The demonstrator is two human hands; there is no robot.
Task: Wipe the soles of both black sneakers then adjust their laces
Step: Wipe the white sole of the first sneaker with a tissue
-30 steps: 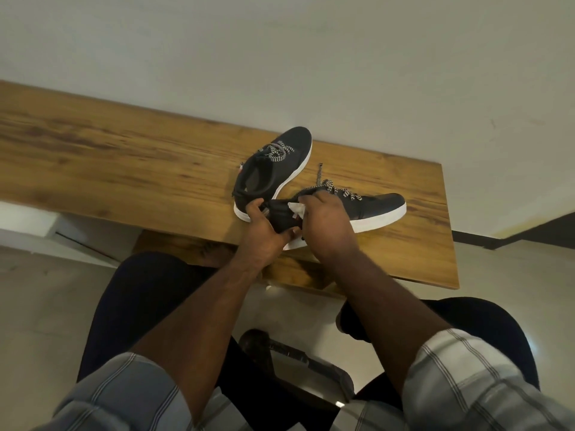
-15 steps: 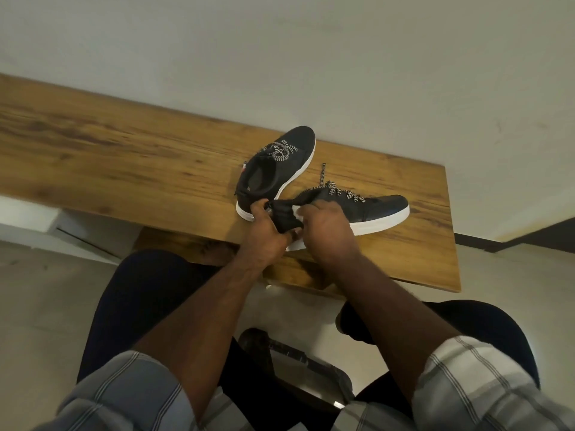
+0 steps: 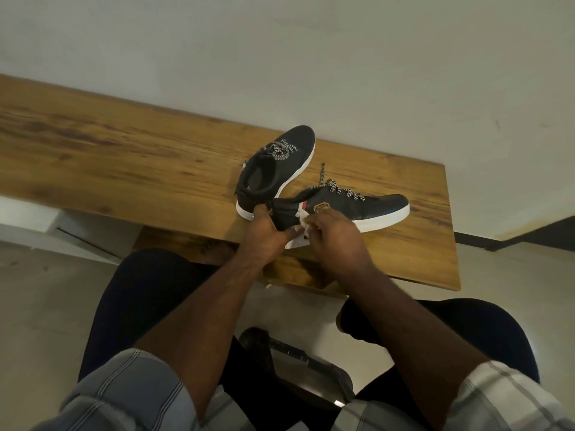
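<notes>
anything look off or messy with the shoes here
Only the laces. The near sneaker has a loose lace end trailing onto the wooden table; the far sneaker has its laces bunched in a clump. No damage or spill shows.

The person wears a short-sleeved shirt in pale grey-blue with white plaid stripes, the left sleeve (image 3: 124, 390) and right sleeve (image 3: 497, 396) ending above bare forearms, and dark navy trousers (image 3: 140, 293).
</notes>
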